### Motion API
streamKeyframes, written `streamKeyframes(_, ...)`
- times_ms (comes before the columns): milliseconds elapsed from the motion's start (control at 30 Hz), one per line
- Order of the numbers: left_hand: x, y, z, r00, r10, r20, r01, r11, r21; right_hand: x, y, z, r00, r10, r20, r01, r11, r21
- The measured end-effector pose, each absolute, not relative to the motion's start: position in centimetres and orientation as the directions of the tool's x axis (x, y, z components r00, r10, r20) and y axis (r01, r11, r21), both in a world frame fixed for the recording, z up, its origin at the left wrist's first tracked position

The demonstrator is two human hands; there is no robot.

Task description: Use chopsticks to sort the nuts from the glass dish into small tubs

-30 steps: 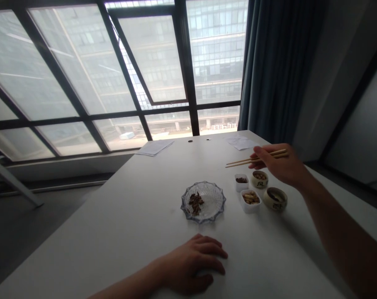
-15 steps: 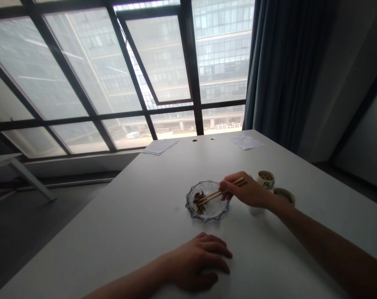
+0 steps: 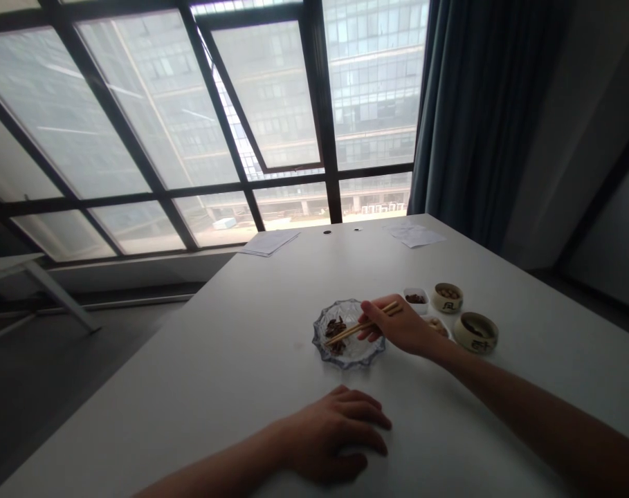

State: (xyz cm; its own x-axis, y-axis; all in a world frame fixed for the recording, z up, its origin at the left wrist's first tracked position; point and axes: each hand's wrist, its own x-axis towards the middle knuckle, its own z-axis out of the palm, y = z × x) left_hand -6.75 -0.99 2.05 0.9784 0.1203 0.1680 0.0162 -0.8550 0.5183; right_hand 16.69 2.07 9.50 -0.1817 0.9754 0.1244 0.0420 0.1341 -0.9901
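My right hand (image 3: 392, 324) grips a pair of wooden chopsticks (image 3: 360, 328), held over a scalloped clear glass plate (image 3: 371, 354). Their tips are at a small heap of dark brown dried pieces (image 3: 337, 330) on the plate's left side; what kind of food it is I cannot make out. Nearer to me, my left hand (image 3: 340, 432) lies palm down on the white table (image 3: 231, 387), its fingers spread and nothing in them. It rests a little short of the plate.
Right of the plate stand two cream ceramic bowls, a far bowl (image 3: 448, 297) with round brown pieces and a nearer bowl (image 3: 476, 333). Beside them are a white tub (image 3: 416, 299) with dark bits and another small dish (image 3: 437, 326), partly hidden by my hand. Papers (image 3: 270, 243) lie at the back.
My right hand has shifted slightly left and down, and the chopstick tips have moved left across the heap. The small tub and dish beside it now show. My left hand stays on the table.
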Motion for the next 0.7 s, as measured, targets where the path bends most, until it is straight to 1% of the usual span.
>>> streamKeyframes(200, -6.8, -1.0, 2.1, 0.980, 0.116, 0.160, 0.015, -0.851, 0.525, 16.4, 2.2, 8.9, -0.104, 0.987, 0.125, 0.046, 0.131, -0.990)
streamKeyframes(500, -6.8, -0.9, 1.8, 0.976, 0.095, 0.195, -0.018, -0.859, 0.511, 17.4, 2.0, 9.9, -0.122, 0.980, 0.154, 0.108, 0.168, -0.980)
streamKeyframes(700, -6.9, -0.8, 1.7, 0.976, 0.091, 0.198, -0.021, -0.865, 0.501, 16.8, 1.8, 9.4, -0.127, 0.983, 0.135, 0.085, 0.146, -0.986)
